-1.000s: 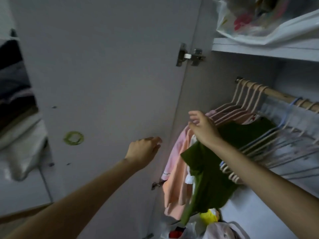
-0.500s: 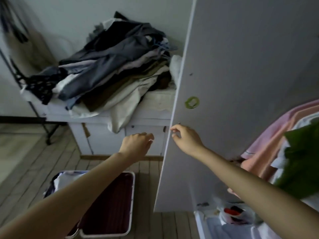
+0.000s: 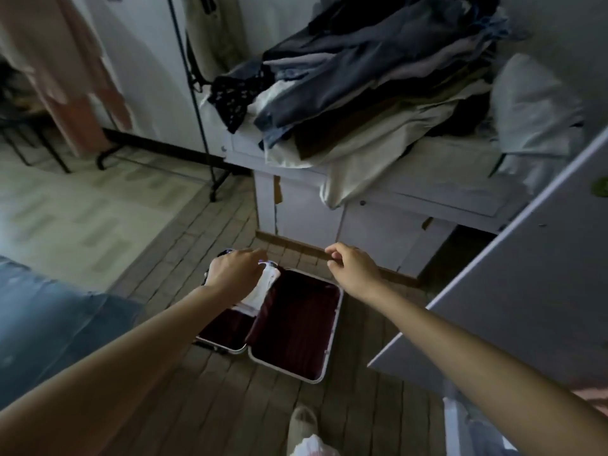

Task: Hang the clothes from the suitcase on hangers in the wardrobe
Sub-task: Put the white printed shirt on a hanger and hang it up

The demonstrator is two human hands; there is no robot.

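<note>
While a light shoe [image 3: 301,422] shows at the bottom edge, the suitcase [image 3: 289,327] lies open on the plank floor [image 3: 210,399] ahead, its two dark red lined halves side by side, long axis running away from the person and leaning right. Its right half looks bare; white clothes [image 3: 263,287] sit at the far end of the left half. The left hand [image 3: 235,271] hovers over them with fingers curled, holding nothing visible. The right hand [image 3: 352,266] hangs loosely curled above the far right corner, holding nothing. Beyond, a white bench [image 3: 378,209] carries heaped garments [image 3: 371,77]. The wardrobe door [image 3: 526,284] stands open at right.
</note>
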